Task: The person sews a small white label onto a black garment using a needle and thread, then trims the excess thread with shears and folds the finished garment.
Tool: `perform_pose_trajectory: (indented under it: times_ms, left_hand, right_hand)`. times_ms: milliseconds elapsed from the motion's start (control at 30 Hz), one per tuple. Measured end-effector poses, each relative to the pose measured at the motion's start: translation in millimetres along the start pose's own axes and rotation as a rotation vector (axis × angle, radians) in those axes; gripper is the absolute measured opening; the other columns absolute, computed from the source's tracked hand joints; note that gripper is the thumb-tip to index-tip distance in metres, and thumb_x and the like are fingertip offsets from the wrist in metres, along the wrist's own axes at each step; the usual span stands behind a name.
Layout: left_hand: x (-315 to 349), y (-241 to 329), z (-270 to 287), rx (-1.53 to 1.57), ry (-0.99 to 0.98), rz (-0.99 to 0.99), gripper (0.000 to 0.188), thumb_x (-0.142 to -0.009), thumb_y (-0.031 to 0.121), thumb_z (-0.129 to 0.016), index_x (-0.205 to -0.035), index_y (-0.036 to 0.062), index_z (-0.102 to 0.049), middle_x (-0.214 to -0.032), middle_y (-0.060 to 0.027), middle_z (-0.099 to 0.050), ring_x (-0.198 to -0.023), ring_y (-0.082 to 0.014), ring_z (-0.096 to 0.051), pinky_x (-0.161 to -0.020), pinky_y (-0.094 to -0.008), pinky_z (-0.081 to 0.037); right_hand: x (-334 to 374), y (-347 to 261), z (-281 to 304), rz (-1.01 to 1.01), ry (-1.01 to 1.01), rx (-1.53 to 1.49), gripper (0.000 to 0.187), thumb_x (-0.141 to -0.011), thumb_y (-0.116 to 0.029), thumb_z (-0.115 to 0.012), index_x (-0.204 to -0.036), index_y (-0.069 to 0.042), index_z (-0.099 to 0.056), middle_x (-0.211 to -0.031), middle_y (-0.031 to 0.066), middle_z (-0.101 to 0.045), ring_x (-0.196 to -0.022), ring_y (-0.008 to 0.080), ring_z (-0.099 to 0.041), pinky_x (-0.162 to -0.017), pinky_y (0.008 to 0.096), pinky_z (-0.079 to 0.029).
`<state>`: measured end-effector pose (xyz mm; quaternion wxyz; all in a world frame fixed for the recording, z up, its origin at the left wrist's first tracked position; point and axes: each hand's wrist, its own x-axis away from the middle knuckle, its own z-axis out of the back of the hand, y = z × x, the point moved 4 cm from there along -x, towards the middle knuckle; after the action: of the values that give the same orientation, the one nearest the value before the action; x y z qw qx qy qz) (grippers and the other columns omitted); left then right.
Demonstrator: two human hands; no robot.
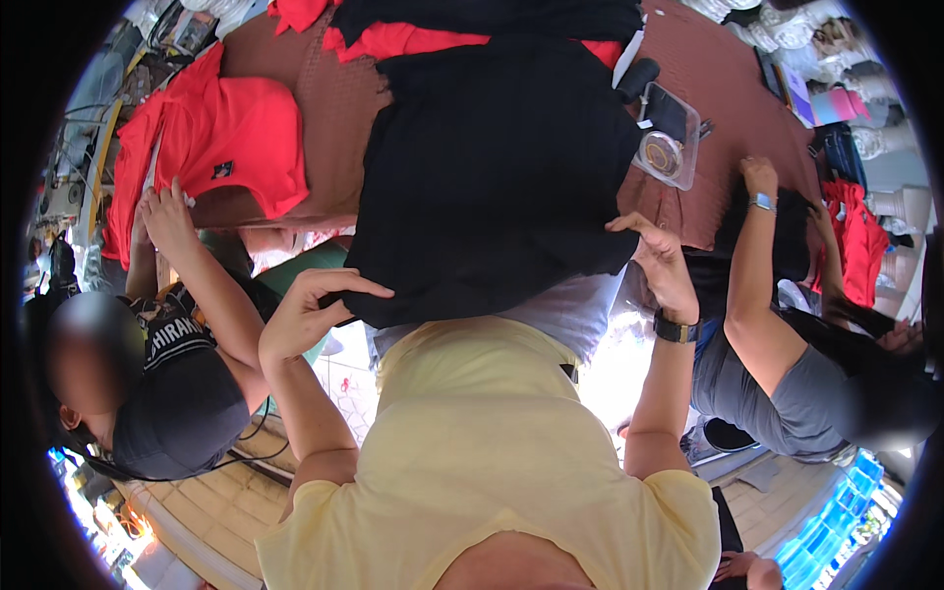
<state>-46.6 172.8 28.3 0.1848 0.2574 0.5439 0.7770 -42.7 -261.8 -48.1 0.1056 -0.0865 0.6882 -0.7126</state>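
A black cloth (492, 187), apparently a garment, lies spread over the table and hangs over its near edge toward my lap. At its near left corner my left hand (310, 310) pinches the edge, the index finger stretched along the top and the thumb close by. My right hand (657, 256), with a dark watch on the wrist, grips the cloth's near right edge; part of its fingers is hidden behind the fabric. Beyond it, more black fabric (482, 15) lies over red cloth (413, 41) at the far side.
The table has a brown cover (329, 118). A clear plastic box (672, 138) with a round item stands right of the cloth. At left a person's hands (167, 221) handle a red garment (246, 128); at right another person's hand (758, 175) is near black fabric (762, 241).
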Motion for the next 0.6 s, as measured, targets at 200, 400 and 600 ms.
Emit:
perform_pose_trajectory:
  times_ms: [200,400,600]
  left_hand:
    - [-2.7,-5.1,-19.8,0.088,-0.152,0.142,0.048,-0.062,-0.010,-0.058,-0.105,0.0011,-0.077,-0.069,-0.0042,-0.042,-0.063,-0.0121,-0.040,-0.058,-0.0301,-0.030]
    - [-8.7,3.0,1.0,0.095,-0.165,0.108,0.036,-0.074,-0.007,-0.057,-0.106,-0.0037,-0.070,-0.086,-0.0036,-0.062,-0.082,-0.0098,-0.059,-0.073,-0.0243,-0.046]
    - [-123.1,28.7,82.0,0.426,0.318,-0.156,0.045,-0.097,0.029,-0.063,-0.130,-0.0011,-0.061,-0.120,-0.0096,-0.068,-0.110,-0.0156,-0.064,-0.098,-0.0284,-0.048]
  right_hand:
    - [23.6,23.7,-5.9,-0.017,0.030,-0.019,0.030,-0.100,-0.027,-0.067,-0.108,0.002,-0.070,-0.097,-0.0021,-0.062,-0.078,0.0052,-0.045,-0.071,0.0232,-0.036]
    - [26.1,4.3,5.2,-0.196,-0.012,0.029,0.023,-0.102,-0.024,-0.064,-0.093,-0.003,-0.066,-0.083,-0.0082,-0.052,-0.073,0.0025,-0.042,-0.066,0.0218,-0.036]
    - [-79.7,-17.4,11.6,-0.043,0.413,-0.151,0.029,-0.105,-0.029,-0.058,-0.095,-0.003,-0.068,-0.089,-0.0064,-0.062,-0.079,0.0029,-0.054,-0.073,0.0204,-0.043]
